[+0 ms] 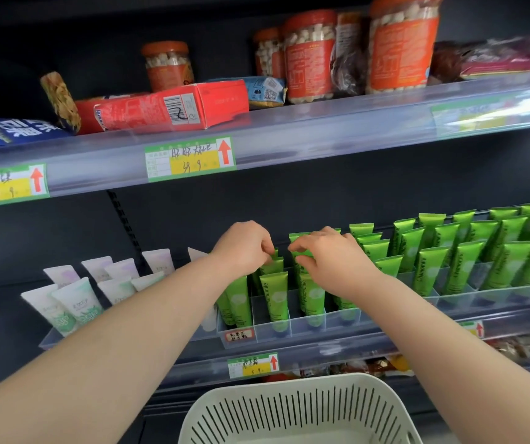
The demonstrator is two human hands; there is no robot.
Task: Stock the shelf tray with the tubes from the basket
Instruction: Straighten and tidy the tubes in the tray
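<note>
Left hand (244,248) pinched a green tube (274,265) top in the shelf tray (334,317); right hand (330,261) gripped the neighbouring tube (298,272), seating it, I reckon; basket (289,418) showed no tubes, so next probably just straightening rows.

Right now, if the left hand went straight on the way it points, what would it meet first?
Probably the green tubes standing in the shelf tray: the left hand has curled fingertips right at their top edges. The right hand lies just beyond, though depth is unclear.
</note>
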